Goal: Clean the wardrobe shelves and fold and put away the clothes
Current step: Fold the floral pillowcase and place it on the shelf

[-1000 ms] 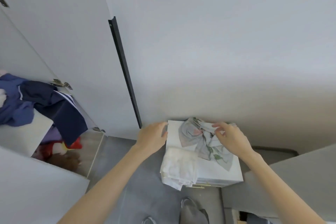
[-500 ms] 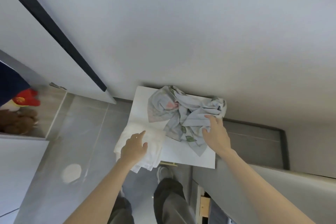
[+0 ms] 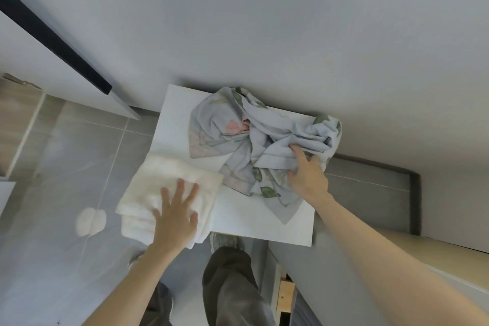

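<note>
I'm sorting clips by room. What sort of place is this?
Likely a home bedroom: a white cabinet holding a crumpled floral cloth and a folded white towel, beside a wood-lined wardrobe compartment at left.

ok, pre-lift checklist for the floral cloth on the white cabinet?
1. Right hand grips floral cloth: ok.
2. Left hand flat on white towel, pinning it: ok.
3. Towel fully on cabinet top: not ok, it overhangs the front-left corner.
4. Cloth apart from towel: cannot tell, their edges meet.
5. Cloth folded: not ok, crumpled.
</note>
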The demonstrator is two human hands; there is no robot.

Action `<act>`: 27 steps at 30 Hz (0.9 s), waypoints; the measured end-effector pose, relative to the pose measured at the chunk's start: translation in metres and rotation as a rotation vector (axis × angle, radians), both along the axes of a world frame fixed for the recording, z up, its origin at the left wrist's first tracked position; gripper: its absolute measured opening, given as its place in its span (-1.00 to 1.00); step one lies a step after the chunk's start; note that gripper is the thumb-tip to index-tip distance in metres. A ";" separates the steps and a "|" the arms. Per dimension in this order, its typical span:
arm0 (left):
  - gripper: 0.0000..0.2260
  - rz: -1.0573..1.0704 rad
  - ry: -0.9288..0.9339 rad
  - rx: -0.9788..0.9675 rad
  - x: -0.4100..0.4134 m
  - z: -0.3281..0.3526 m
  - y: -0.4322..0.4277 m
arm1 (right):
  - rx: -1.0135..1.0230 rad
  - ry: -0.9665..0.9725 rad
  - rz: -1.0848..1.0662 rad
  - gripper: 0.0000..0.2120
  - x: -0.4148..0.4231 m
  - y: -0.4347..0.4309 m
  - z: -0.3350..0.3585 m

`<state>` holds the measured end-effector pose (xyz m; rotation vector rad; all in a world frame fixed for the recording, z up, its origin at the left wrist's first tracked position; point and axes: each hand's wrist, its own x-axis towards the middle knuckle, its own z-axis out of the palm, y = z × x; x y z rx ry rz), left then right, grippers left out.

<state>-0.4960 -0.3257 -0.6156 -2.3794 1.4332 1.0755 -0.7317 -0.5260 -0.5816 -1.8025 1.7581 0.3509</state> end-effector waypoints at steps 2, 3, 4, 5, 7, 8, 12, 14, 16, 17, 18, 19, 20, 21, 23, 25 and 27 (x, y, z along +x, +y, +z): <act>-0.41 0.006 0.009 -0.015 0.002 -0.001 -0.005 | -0.039 0.014 0.050 -0.67 0.002 -0.005 -0.007; -0.42 0.011 0.020 -0.020 0.004 -0.002 -0.008 | -0.064 -0.001 0.046 -0.76 0.002 -0.006 -0.009; -0.42 0.017 0.028 -0.029 0.007 -0.002 -0.013 | -0.099 -0.033 0.024 -0.82 0.003 -0.006 -0.009; -0.43 0.020 0.038 -0.028 0.011 -0.004 -0.019 | -0.141 -0.075 -0.012 -0.86 0.004 -0.004 -0.007; -0.45 0.023 0.076 0.003 0.019 -0.005 -0.029 | -0.231 -0.176 -0.115 -0.92 0.004 -0.001 0.005; -0.46 0.028 0.114 0.026 0.022 -0.004 -0.034 | -0.270 -0.233 -0.167 -0.96 0.003 0.001 0.013; -0.50 0.118 0.234 0.015 0.025 0.031 -0.056 | -0.445 -0.498 -0.293 -0.86 -0.004 0.007 0.066; -0.50 0.135 0.246 -0.108 0.020 0.062 -0.068 | -0.519 -0.587 -0.304 -0.81 -0.004 0.007 0.100; -0.50 0.148 0.326 -0.244 0.013 0.099 -0.082 | -0.594 -0.619 -0.270 -0.74 -0.003 0.006 0.137; -0.50 0.146 0.377 -0.302 0.009 0.119 -0.089 | -0.634 -0.616 -0.231 -0.72 -0.002 0.005 0.157; -0.49 0.133 0.418 -0.355 0.006 0.139 -0.097 | -0.663 -0.613 -0.187 -0.71 -0.001 0.005 0.177; -0.49 0.114 0.446 -0.403 0.003 0.160 -0.105 | -0.679 -0.614 -0.143 -0.71 0.000 0.005 0.198; -0.49 0.096 0.462 -0.448 0.001 0.179 -0.115 | -0.697 -0.622 -0.106 -0.72 0.002 0.005 0.219; -0.47 0.080 0.476 -0.491 0.000 0.199 -0.125 | -0.720 -0.638 -0.076 -0.71 0.003 0.005 0.241; -0.41 0.026 0.494 -0.560 -0.002 0.238 -0.143 | -0.780 -0.680 -0.046 -0.70 0.007 0.005 0.287; -0.33 -0.058 0.508 -0.618 -0.003 0.277 -0.156 | -0.851 -0.709 -0.002 -0.70 0.012 0.006 0.334; -0.25 -0.131 0.546 -0.652 -0.003 0.316 -0.171 | -0.901 -0.743 0.055 -0.68 0.018 0.007 0.380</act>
